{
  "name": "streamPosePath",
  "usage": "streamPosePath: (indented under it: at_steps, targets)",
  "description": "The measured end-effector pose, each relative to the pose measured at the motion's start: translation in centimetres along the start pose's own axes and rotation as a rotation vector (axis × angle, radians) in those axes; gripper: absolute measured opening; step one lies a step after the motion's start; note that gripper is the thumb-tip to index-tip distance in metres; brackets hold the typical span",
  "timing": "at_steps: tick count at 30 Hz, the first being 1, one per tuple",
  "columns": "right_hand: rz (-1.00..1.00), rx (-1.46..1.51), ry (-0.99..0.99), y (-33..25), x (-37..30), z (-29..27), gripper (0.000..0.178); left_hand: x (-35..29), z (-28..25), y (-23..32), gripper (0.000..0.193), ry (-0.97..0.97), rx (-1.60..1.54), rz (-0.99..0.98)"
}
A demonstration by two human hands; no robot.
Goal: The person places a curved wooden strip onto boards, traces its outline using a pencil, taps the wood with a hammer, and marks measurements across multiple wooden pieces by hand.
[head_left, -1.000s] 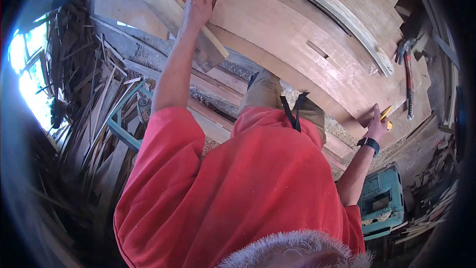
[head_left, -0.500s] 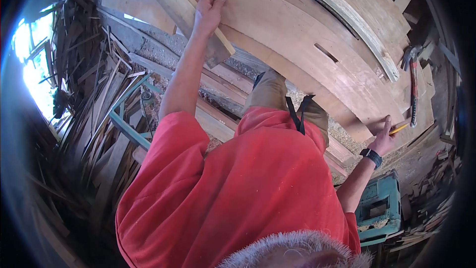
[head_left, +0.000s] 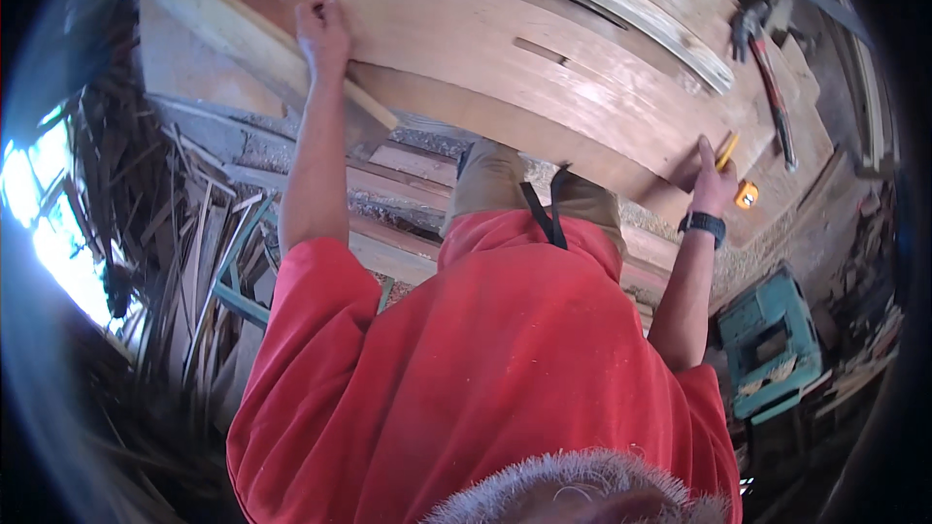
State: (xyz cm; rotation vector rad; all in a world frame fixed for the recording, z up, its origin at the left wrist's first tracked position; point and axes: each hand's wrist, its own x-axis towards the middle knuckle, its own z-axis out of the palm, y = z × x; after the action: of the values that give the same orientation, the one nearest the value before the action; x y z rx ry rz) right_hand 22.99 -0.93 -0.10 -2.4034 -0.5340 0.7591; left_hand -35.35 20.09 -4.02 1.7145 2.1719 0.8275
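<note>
A long thin wooden board [head_left: 437, 34] with a narrow slot lies across the work surface in front of me. My left hand [head_left: 323, 34] is at its left end, fingers curled and closed on the corner edge. At the board's right end is my right hand [head_left: 715, 184], wearing a dark watch. Its fingers are closed around a slim yellow stick, which looks like a pencil [head_left: 727, 147]. Right beside that hand lies a small yellow tape measure [head_left: 746, 195]. A thick wooden beam [head_left: 228, 24] slants just left of my left forearm.
A claw hammer [head_left: 774, 92] with a red and black handle lies at the right. A pale wooden strip [head_left: 621, 5] rests beyond the board. A teal plastic stool [head_left: 772, 340] stands at lower right. Scrap wood [head_left: 184, 262] is heaped at left, near a teal frame [head_left: 238, 301].
The whole view has shifted, so boards and hands appear further left. My right hand has turned, and the yellow stick now points up and away. The tape measure beside it has come into view.
</note>
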Motion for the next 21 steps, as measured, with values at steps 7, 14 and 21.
streamPosePath:
  at_steps: [7,14,21]
  targets:
    - [0.010,0.017,0.000,0.9,-0.3,-0.4,0.042,-0.8,0.5,1.7,0.022,-0.021,-0.030,-0.057]
    - [0.014,0.029,-0.052,1.2,-1.3,-0.9,0.040,-0.2,0.5,1.0,0.024,-0.023,-0.008,0.015]
    - [0.019,0.038,-0.009,0.3,-1.3,-0.8,0.038,0.3,0.9,0.7,0.021,-0.065,-0.310,-0.134]
